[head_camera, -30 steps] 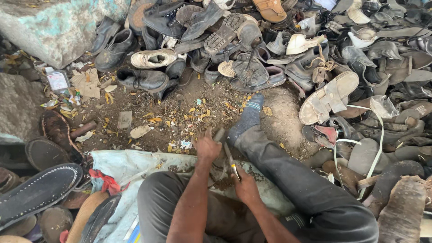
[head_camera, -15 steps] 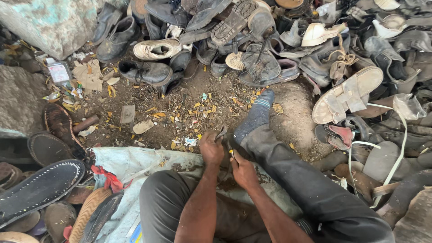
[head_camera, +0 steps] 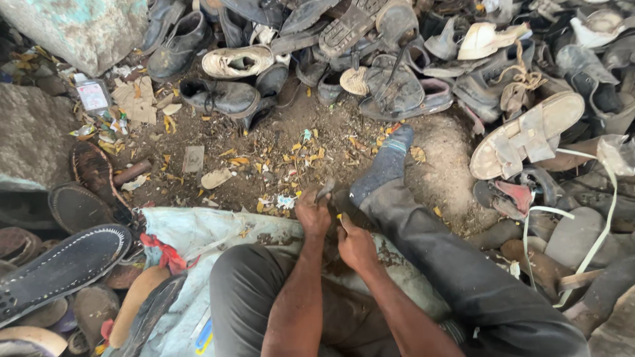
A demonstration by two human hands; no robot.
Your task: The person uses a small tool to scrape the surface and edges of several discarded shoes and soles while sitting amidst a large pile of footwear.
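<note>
Left hand [head_camera: 313, 215] is curled shut round a small dark curved scrap, prob. leather or rubber [head_camera: 325, 190], w/ its tip poking up above the knuckles. Right hand [head_camera: 356, 243] sits just beside it, touching or nearly so, fingers folded round something thin w/ a bit of yellow at the top [head_camera: 340, 216]; can't tell what it is. Both hands work between the knees, above a dirty pale plastic sack [head_camera: 198, 231] spread over the lap & ground.

Counts: 2 hands, 2 forearms, 1 outstretched leg in dark grey trousers [head_camera: 456, 271] ending in 1 blue-grey sock [head_camera: 387, 162], foot resting on the dirt. Other knee, dark trousers [head_camera: 245, 284], bent close.

Near the top edge: 1 worn black lace-up leather shoe [head_camera: 221, 96], 1 cream-coloured shoe lying on its side [head_camera: 237, 61], 1 black shoe further up left [head_camera: 178, 39]. To the right, 1 tan sandal sole w/ crossed straps [head_camera: 529, 135]. At left, 1 long black stitched sole [head_camera: 63, 268] and 1 round dark sole above it [head_camera: 76, 206]. Rest of the heap: dozens of old shoes, soles & straps, too tangled to count.

Surface: bare brown earth [head_camera: 278, 142], strewn w/ yellow & white scraps. One big grey rock [head_camera: 30, 135] at left, another paint-stained slab [head_camera: 79, 30] at top left. Looks outdoors, daylight.
</note>
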